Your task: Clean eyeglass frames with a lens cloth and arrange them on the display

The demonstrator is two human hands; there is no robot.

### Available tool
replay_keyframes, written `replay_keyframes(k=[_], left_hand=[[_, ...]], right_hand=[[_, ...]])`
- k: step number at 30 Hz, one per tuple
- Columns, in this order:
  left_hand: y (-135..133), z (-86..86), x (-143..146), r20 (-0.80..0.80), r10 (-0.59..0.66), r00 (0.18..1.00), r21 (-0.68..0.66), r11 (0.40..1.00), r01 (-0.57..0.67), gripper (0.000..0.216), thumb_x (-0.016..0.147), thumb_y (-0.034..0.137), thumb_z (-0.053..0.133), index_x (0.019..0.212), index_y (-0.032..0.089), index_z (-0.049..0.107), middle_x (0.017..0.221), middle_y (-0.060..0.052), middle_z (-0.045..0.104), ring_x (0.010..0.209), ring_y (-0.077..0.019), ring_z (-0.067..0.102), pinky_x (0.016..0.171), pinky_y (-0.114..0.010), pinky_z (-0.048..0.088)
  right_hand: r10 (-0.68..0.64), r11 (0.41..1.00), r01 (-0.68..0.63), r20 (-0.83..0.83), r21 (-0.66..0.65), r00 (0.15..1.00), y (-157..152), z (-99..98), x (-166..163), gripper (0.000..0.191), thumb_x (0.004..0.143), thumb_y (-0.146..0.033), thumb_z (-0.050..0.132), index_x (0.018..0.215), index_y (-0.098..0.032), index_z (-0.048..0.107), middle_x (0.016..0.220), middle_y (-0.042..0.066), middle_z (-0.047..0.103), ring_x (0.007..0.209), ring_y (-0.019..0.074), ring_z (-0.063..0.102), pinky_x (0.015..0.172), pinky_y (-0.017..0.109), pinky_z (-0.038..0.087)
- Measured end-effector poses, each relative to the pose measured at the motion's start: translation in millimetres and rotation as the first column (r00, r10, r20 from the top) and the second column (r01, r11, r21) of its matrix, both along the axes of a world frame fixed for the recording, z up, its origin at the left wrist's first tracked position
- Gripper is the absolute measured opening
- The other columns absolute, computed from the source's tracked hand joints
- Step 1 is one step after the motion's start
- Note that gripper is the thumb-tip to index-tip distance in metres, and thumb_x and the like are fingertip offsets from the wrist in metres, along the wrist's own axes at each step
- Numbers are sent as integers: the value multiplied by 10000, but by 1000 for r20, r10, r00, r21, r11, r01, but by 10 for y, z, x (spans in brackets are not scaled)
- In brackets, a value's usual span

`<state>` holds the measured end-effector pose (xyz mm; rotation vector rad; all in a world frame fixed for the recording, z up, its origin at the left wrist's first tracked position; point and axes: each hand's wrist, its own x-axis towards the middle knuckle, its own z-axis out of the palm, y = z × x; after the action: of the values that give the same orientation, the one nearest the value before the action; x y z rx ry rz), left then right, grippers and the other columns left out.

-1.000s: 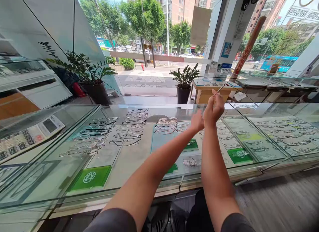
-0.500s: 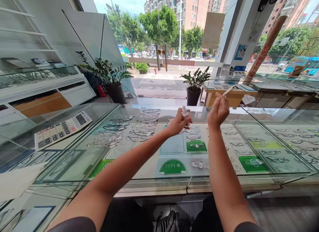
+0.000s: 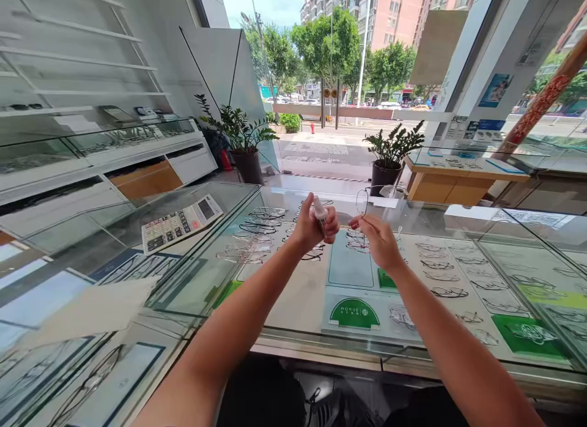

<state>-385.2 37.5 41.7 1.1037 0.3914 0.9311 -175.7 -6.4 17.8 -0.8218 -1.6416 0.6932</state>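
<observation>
My left hand (image 3: 316,224) is wrapped around a small white spray bottle (image 3: 320,210), its nozzle end upward and my thumb raised beside it. Just to the right, my right hand (image 3: 376,236) pinches a thin-rimmed pair of eyeglasses (image 3: 362,202) between thumb and fingers. One round lens stands up above the fingertips, while part of the frame is hard to make out against the bright background. Bottle and eyeglasses are apart, both held over the glass display counter (image 3: 293,320). Inside the counter, rows of eyeglass frames (image 3: 263,224) lie beneath my hands.
A large calculator (image 3: 182,224) rests on the glass at the left, with a pale sheet (image 3: 92,308) nearer me. Green signs (image 3: 355,313) lie inside the counter. Beyond it stand two potted plants (image 3: 387,147), a wooden cabinet (image 3: 458,181) and glass doors facing the street.
My right hand has come down and left with the eyeglasses, nearer the bottle. My left hand has turned, its thumb now raised beside the bottle. The view has swung left.
</observation>
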Motion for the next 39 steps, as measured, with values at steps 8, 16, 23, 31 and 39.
replay_keyframes(k=[8, 16, 23, 31, 39], left_hand=[[53, -133, 42, -230, 230, 946, 168, 967, -194, 772, 839, 941, 481, 590, 210, 502, 544, 7, 398, 479, -121, 374, 427, -245, 270], [54, -250, 104, -406, 409, 817, 435, 873, -221, 782, 926, 870, 450, 526, 200, 504, 496, -17, 483, 426, -104, 404, 454, -275, 290], [26, -267, 128, -370, 378, 849, 430, 879, -205, 744, 929, 846, 468, 559, 202, 512, 526, -26, 519, 488, -128, 456, 510, -291, 349], [-84, -235, 169, -461, 390, 797, 469, 870, -155, 711, 981, 793, 454, 584, 205, 493, 557, -17, 506, 515, -130, 429, 533, -305, 305], [-151, -265, 206, -510, 306, 804, 488, 872, -23, 705, 988, 774, 473, 569, 207, 457, 565, -14, 479, 541, -140, 420, 542, -305, 287]], right_hand=[[170, 949, -199, -138, -245, 976, -38, -77, -144, 424, 1035, -586, 584, 963, -228, 800, 1026, 81, 777, 985, 247, 719, 898, 401, 524], [265, 904, -310, -180, -295, 947, -94, -44, -176, 406, 1031, -561, 598, 953, -223, 810, 1015, 72, 791, 957, 229, 733, 895, 375, 529], [292, 891, -341, -198, -301, 936, -97, -3, -156, 413, 1026, -577, 595, 960, -226, 802, 1052, 79, 802, 985, 239, 741, 870, 372, 536], [185, 914, -308, -404, -265, 896, -20, 62, -26, 330, 1048, -459, 563, 975, -238, 796, 1011, 68, 802, 992, 226, 738, 837, 348, 561], [139, 924, -259, -385, -280, 912, -35, 66, -64, 319, 1007, -506, 571, 979, -248, 756, 1078, 80, 791, 1070, 262, 714, 883, 401, 619]])
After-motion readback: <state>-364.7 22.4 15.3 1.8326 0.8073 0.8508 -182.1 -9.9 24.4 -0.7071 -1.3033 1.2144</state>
